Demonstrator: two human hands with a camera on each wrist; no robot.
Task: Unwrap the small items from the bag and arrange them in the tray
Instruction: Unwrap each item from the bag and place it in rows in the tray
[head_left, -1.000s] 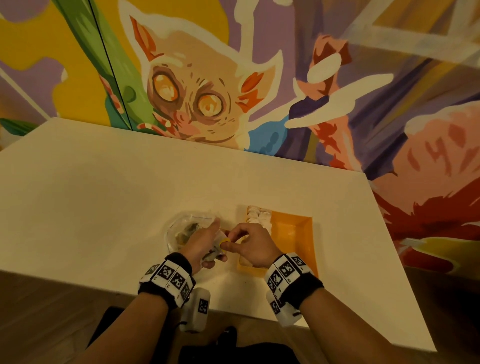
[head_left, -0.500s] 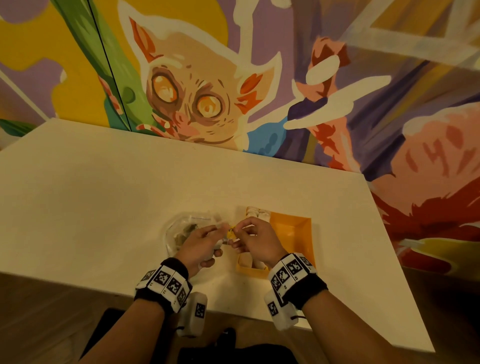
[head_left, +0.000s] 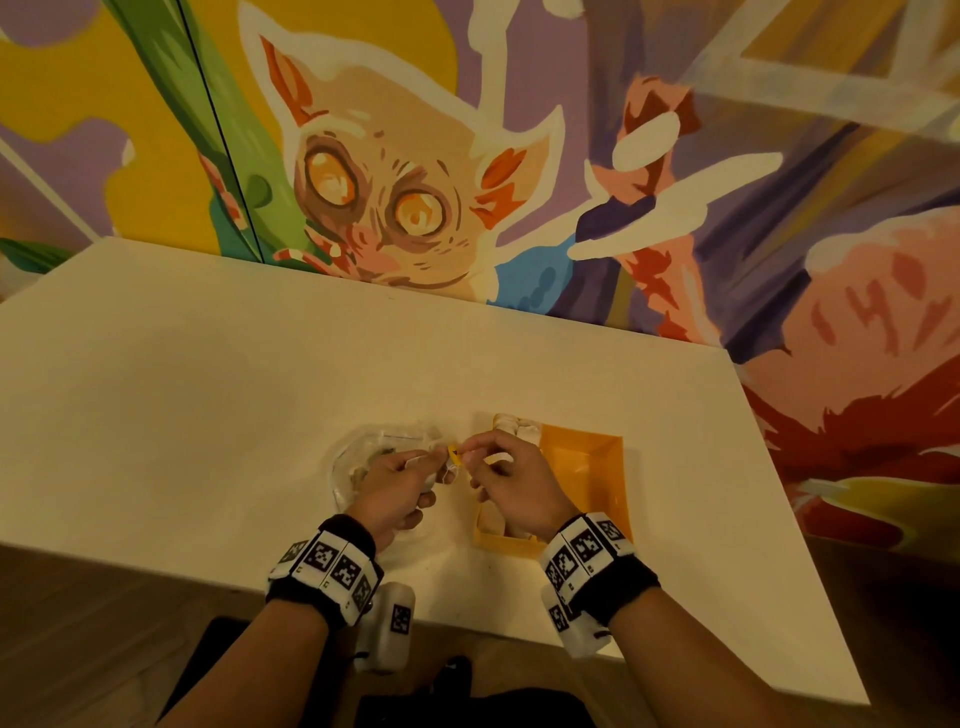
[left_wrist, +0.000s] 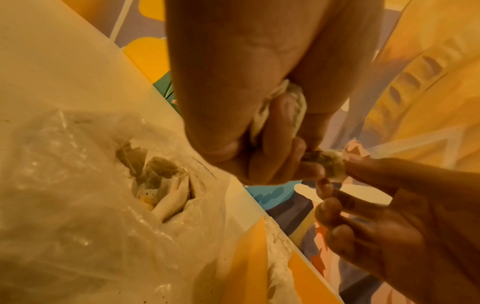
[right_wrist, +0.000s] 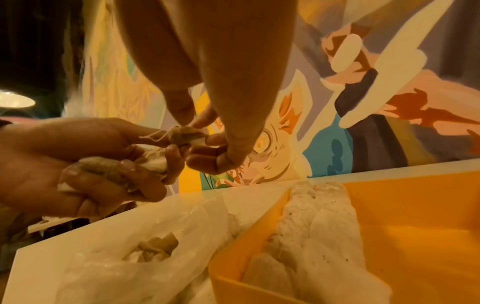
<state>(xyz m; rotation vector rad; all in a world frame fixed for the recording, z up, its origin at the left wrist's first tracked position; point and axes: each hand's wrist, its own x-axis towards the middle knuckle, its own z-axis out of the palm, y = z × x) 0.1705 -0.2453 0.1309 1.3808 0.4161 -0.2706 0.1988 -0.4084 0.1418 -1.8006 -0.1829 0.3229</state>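
Item (right_wrist: 185, 134) mostly hidden btwn hands (head_left: 457, 467)

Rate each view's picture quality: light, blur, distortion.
Head view: dim warm light, sharp, wide-angle bend at the table edges. Left wrist view: orange cast, the bag soft, the left hand looming large. Right wrist view: the tray soft, the left edge dark.

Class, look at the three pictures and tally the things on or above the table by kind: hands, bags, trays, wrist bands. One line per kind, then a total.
Hands: 2, the left hand and the right hand
Clear plastic bags: 1, the bag
Orange trays: 1, the tray
Marker-printed wrist bands: 2, the left band and the right band
Total: 6
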